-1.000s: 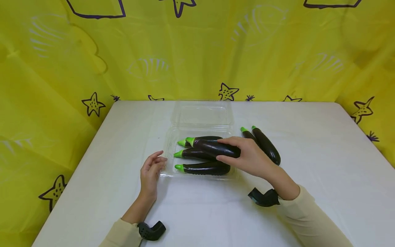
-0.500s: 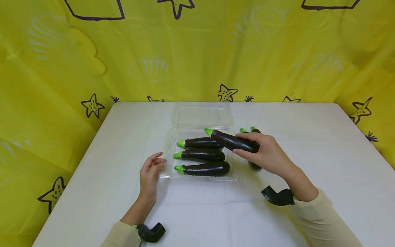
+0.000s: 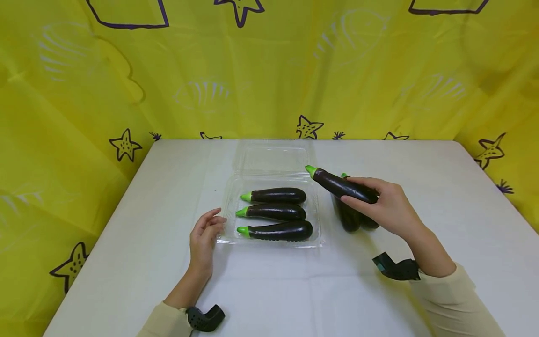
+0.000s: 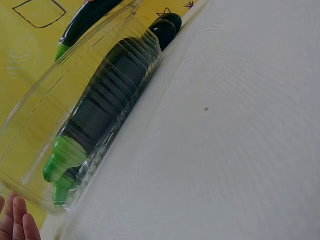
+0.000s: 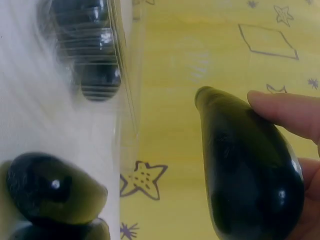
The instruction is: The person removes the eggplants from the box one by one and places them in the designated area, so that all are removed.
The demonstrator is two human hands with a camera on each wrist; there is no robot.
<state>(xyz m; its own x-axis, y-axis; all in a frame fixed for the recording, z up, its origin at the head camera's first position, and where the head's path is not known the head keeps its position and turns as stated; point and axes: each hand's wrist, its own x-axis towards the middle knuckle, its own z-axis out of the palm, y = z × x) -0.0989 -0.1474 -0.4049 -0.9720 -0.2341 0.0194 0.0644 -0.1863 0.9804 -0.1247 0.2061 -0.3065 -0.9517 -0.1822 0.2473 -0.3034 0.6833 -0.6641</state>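
Observation:
My right hand (image 3: 389, 204) pinches an eggplant (image 3: 343, 185) between thumb and fingers, its green stem pointing up and left. In the right wrist view this eggplant (image 5: 250, 170) hangs above the table. Under it lie two more eggplants (image 3: 349, 216), partly hidden by it and the hand. A clear plastic clamshell box (image 3: 313, 234) stands with its lid folded back, and three eggplants (image 3: 275, 212) lie side by side in it, stems to the left. My left hand (image 3: 203, 241) rests with relaxed fingers at the box's left edge; its fingertips (image 4: 20, 205) show beside the box wall.
A white cloth covers the table (image 3: 269, 290). The clear lid (image 3: 275, 157) lies toward the table's back edge. Behind it hangs a yellow curtain (image 3: 269, 70) with starfish and fish drawings, which also runs along both sides.
My right hand has lifted the eggplant from over the box and carried it right, above the two loose ones. The left hand has stayed at the box edge.

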